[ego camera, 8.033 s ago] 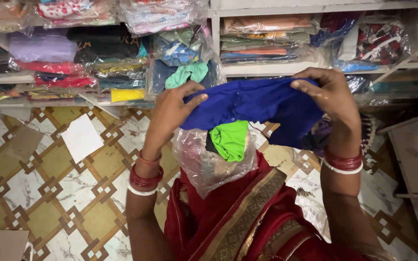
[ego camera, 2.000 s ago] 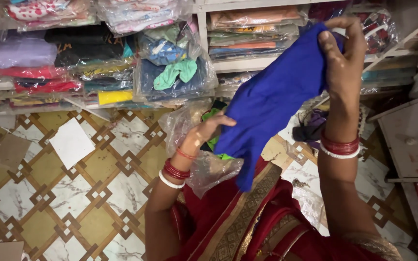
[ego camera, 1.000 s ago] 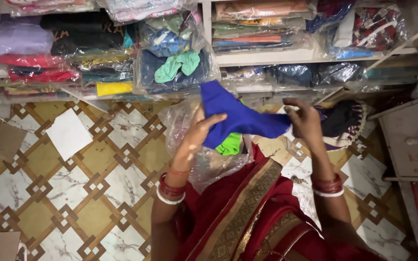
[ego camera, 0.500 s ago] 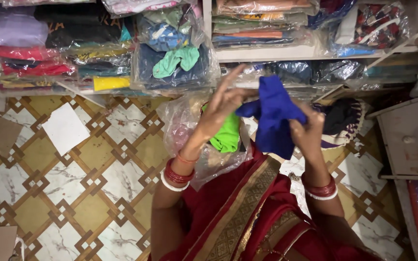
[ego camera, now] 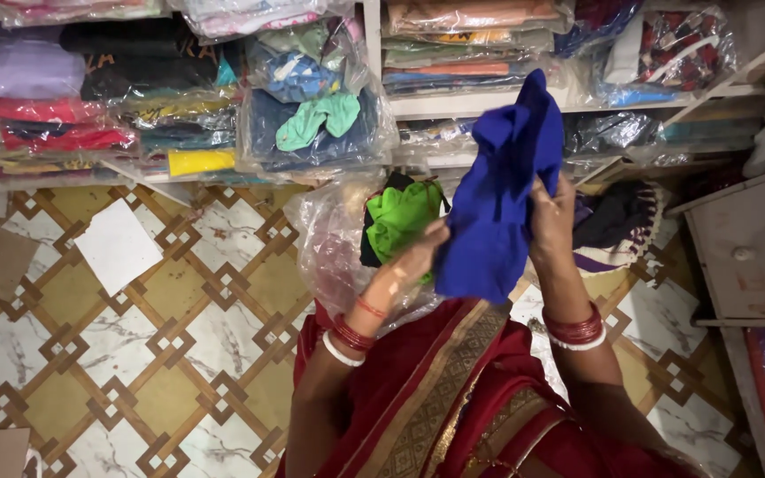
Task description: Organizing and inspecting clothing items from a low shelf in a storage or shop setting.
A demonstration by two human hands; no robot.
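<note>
I hold a royal blue cloth garment (ego camera: 498, 204) upright in front of me, bunched and hanging down. My right hand (ego camera: 552, 219) grips its right edge at mid height. My left hand (ego camera: 413, 257) reaches under its lower left side, fingers hidden behind the blue fabric. Behind the left hand a clear plastic bag (ego camera: 329, 239) rests on my lap, with a bright green garment (ego camera: 400, 217) and a dark piece inside. Red and white bangles circle both wrists. My lap is draped in red cloth with a gold border (ego camera: 453, 398).
Shelves (ego camera: 489, 102) along the top hold stacks of folded clothes in plastic bags. A white paper sheet (ego camera: 117, 246) lies on the patterned tile floor (ego camera: 135, 354). A white cabinet (ego camera: 750, 248) stands at right, dark fabrics (ego camera: 617, 217) beside it.
The blue cloth, spread wide between my raised hands earlier, has been gathered into a narrower upright bundle. My left hand has dropped from its top to beneath its lower edge.
</note>
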